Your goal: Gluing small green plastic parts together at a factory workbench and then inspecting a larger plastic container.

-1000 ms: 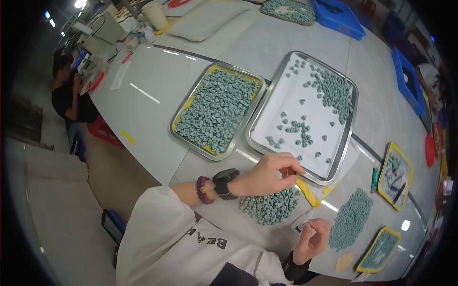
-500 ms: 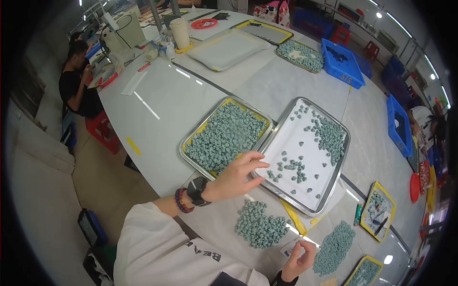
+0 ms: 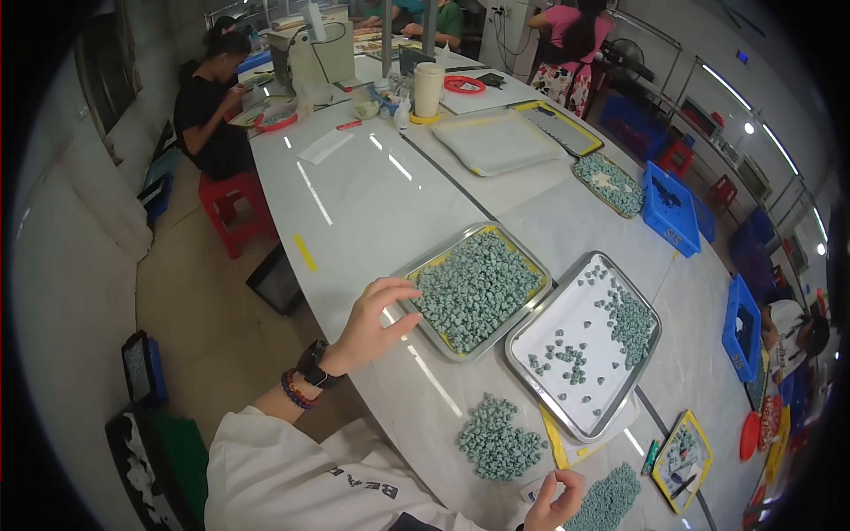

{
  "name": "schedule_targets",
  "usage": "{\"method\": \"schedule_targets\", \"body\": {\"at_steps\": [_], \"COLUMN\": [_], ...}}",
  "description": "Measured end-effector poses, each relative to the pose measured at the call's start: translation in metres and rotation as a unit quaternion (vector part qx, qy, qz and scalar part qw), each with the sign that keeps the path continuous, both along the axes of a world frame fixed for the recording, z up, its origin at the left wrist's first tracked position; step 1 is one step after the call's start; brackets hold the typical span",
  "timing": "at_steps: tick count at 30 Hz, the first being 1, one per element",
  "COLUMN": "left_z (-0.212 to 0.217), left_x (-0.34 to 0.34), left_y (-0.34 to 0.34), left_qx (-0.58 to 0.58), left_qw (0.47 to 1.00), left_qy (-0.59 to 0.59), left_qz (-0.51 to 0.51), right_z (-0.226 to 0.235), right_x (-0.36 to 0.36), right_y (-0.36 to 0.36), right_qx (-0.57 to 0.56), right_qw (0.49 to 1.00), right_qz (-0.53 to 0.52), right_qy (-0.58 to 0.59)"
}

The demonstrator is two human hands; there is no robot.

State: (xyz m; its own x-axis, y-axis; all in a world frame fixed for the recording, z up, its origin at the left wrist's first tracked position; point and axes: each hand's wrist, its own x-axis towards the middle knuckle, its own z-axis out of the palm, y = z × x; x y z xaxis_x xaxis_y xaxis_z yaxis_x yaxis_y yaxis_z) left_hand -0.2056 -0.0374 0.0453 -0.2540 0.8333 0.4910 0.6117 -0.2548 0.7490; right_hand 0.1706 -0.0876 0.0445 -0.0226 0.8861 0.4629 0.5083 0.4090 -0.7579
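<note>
My left hand (image 3: 374, 326), with a dark watch and beaded bracelet on its wrist, hovers at the left edge of a metal tray (image 3: 440, 343). Its fingers are apart and nothing shows in them. Small grey-green, stone-like pieces (image 3: 482, 288) fill that tray over a yellow liner. To its right, a second metal tray (image 3: 522, 376) with a white sheet carries scattered pieces and a denser cluster along its right side. My right hand (image 3: 558, 503) is low at the front, fingers curled towards the thumb; what they hold, if anything, is too small to make out. It is between two heaps of pieces.
One heap (image 3: 502, 438) lies in front of the trays, another (image 3: 611, 500) right of my right hand. A yellow-rimmed tray (image 3: 682, 460) with tools stands at right. Farther back are a blue bin (image 3: 670, 208), a covered tray (image 3: 496, 142) and a cup (image 3: 428, 90). Other people sit around.
My left hand has moved left, from the near left corner of the white-lined tray to the left side of the full tray. My right hand stays low and curled. The whole view has shifted.
</note>
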Motion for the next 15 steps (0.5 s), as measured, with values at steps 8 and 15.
{"method": "schedule_targets", "body": {"at_steps": [8, 15], "left_z": [0.01, 0.038], "left_x": [-0.041, -0.17], "left_y": [0.004, 0.171], "left_qx": [0.017, 0.07], "left_qw": [0.998, 0.981], "left_qy": [-0.005, 0.103], "left_qz": [0.058, 0.147], "right_z": [-0.025, -0.134], "right_x": [0.029, 0.076], "right_y": [-0.032, -0.137], "right_qx": [0.077, -0.212], "right_qw": [0.973, 0.913], "right_qz": [-0.153, -0.346], "right_qy": [-0.155, -0.03]}}
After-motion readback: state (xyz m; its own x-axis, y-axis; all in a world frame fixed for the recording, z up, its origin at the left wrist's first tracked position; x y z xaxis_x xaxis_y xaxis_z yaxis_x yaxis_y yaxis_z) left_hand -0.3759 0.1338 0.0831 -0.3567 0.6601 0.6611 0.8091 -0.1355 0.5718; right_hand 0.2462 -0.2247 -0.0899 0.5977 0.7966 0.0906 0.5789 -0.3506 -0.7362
